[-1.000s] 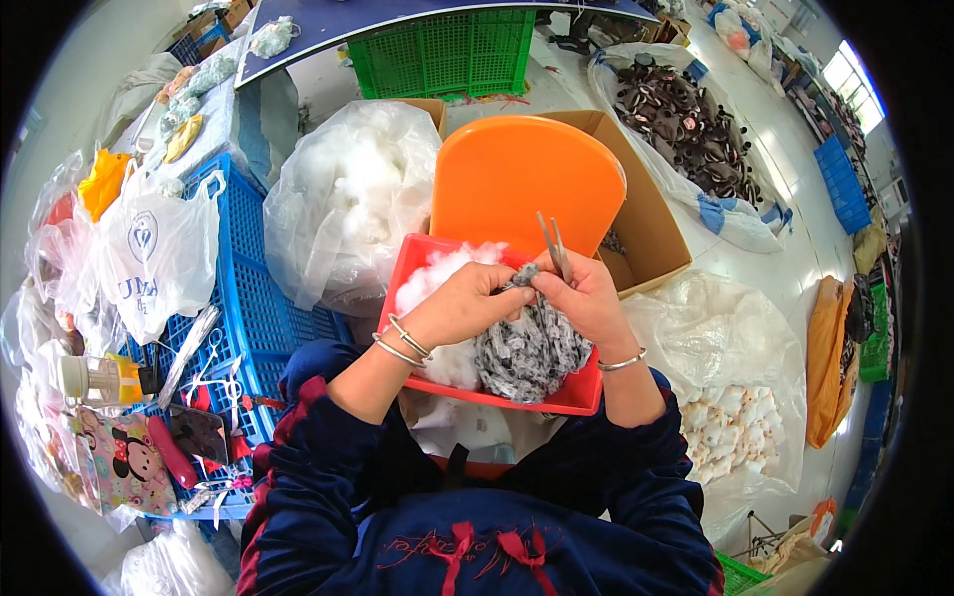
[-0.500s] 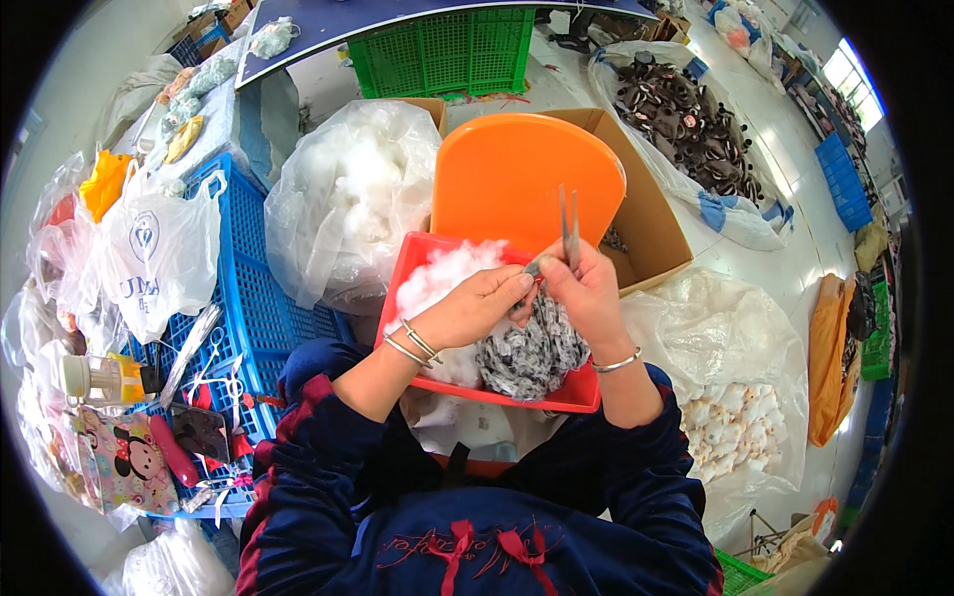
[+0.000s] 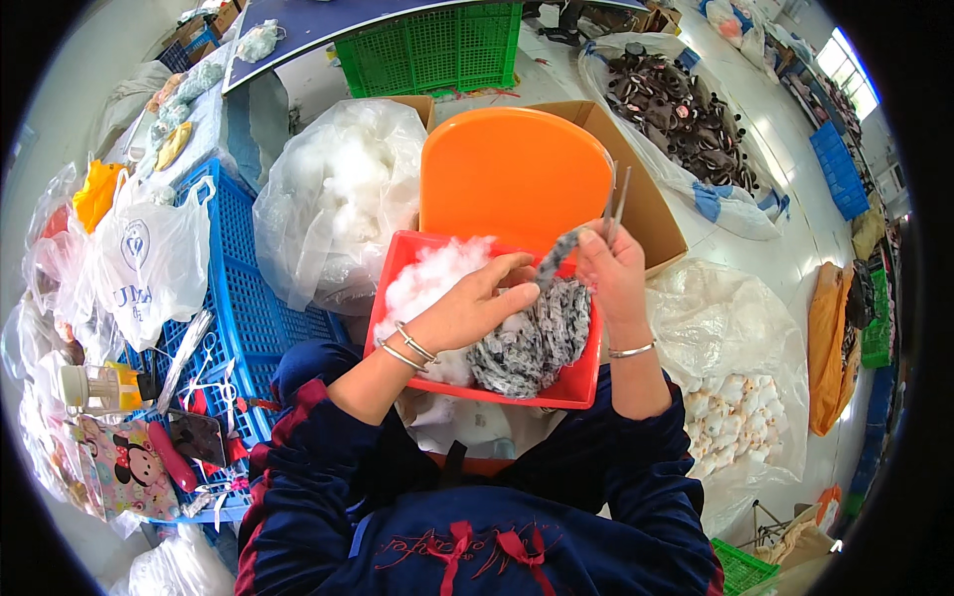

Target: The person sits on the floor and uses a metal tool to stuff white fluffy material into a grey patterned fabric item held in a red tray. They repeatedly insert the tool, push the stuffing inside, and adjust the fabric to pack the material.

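My right hand (image 3: pixel 614 273) is closed around metal tweezers (image 3: pixel 618 199), whose two prongs point up and away. Its thumb and fingertips also pinch a small grey-and-black fuzzy strip (image 3: pixel 558 256), which hangs toward my left hand. My left hand (image 3: pixel 485 303) has thumb and fingers apart, close to the strip's lower end, with no visible grip on it. Both hands are over a red tray (image 3: pixel 581 389) on my lap. In it lie white stuffing (image 3: pixel 432 278) on the left and a heap of mottled grey-and-black fuzzy pieces (image 3: pixel 522 353) on the right.
Beyond the tray stand an orange plastic seat (image 3: pixel 517 169), a cardboard box (image 3: pixel 651 223) and a bag of white stuffing (image 3: pixel 343 189). Blue crates (image 3: pixel 234 258) with scissors and bags are left. At right lie sacks of dark pieces (image 3: pixel 676 119) and white pieces (image 3: pixel 735 422).
My hands have moved apart: the right went up and right with the tweezers and strip. My left fingers, pinched at the strip before, have spread.
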Action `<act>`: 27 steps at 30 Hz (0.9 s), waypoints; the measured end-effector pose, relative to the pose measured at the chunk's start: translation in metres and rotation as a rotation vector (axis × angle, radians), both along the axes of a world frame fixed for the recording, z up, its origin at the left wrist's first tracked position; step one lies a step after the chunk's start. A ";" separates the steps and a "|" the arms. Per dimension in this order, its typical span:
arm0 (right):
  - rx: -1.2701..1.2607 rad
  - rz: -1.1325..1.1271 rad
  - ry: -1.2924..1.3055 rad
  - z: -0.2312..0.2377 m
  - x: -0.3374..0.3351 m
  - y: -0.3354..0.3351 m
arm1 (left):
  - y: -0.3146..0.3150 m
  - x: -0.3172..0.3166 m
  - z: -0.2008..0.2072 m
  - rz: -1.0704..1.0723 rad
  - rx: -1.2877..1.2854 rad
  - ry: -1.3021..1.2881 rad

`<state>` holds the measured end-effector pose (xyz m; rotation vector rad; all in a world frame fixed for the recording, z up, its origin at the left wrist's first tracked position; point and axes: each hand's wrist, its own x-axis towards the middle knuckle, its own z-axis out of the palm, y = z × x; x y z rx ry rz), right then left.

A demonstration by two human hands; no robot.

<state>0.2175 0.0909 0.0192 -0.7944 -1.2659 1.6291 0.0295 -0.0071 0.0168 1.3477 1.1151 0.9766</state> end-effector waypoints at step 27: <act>0.298 -0.264 -0.759 -0.006 0.049 0.055 | 0.011 -0.045 0.011 0.243 -0.011 -0.153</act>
